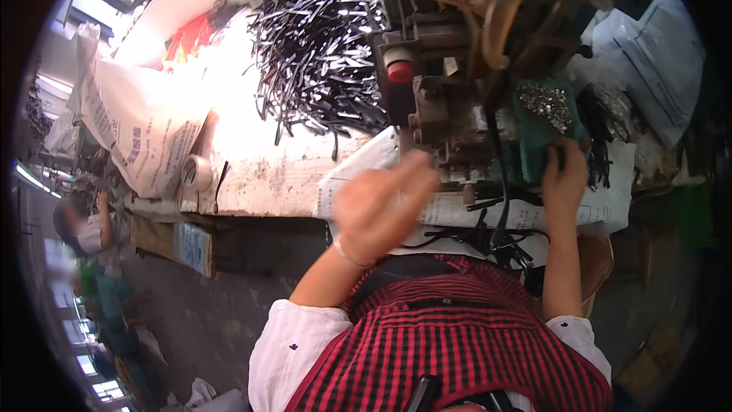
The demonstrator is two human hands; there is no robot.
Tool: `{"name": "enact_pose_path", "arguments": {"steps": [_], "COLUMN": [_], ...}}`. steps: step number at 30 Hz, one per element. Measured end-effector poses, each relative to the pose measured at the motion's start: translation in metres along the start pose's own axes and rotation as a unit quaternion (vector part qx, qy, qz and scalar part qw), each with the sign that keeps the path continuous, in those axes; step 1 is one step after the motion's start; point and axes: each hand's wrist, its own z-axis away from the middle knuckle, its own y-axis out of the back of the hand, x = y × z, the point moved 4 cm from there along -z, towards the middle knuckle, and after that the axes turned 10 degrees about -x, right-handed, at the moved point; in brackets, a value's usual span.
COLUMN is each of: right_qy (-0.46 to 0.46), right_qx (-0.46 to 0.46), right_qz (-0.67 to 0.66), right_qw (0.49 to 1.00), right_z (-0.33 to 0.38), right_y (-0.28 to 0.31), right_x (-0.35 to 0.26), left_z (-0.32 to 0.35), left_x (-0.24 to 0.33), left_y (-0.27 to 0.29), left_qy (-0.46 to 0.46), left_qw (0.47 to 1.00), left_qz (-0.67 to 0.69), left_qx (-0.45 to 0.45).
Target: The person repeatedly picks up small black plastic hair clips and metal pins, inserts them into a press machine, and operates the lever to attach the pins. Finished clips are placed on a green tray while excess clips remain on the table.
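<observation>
My left hand is raised in front of the machine, over the front edge of the bench. Motion smears its fingers, and nothing can be made out in them. My right hand is at the near right edge of a green tray. Its thumb and fingers are bent together in a pinch; what lies between them is too small to make out. Small shiny metal pieces lie heaped in the tray. A red button sits on the machine's left side, beyond my left hand.
A large pile of thin black strips covers the bench left of the machine. A tape roll and white sack stand farther left. More black strips hang near my lap. Plastic-wrapped bundles lie at right. Another person is far left.
</observation>
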Motion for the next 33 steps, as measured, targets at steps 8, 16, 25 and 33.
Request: {"name": "enact_pose_path", "arguments": {"steps": [8,16,25,33], "right_qy": [0.057,0.025,-0.045,0.019], "right_qx": [0.045,0.045,0.094,0.053], "right_qz": [-0.018,0.027,-0.074,-0.230], "right_qw": [0.997,0.998,0.992,0.972], "right_z": [-0.024,-0.019,0.007,-0.002], "right_y": [0.003,0.014,0.027,0.042], "right_x": [0.003,0.008,0.023,-0.032], "left_z": [0.099,0.053,0.166,0.071], "left_x": [-0.196,-0.192,-0.308,-0.191], "left_y": [-0.028,0.005,-0.029,-0.049], "left_qy": [0.186,0.362,0.423,0.314], "left_qw": [0.942,0.923,0.885,0.949], "left_qz": [-0.199,-0.129,-0.174,-0.012], "left_qx": [-0.197,-0.034,-0.089,-0.021]}}
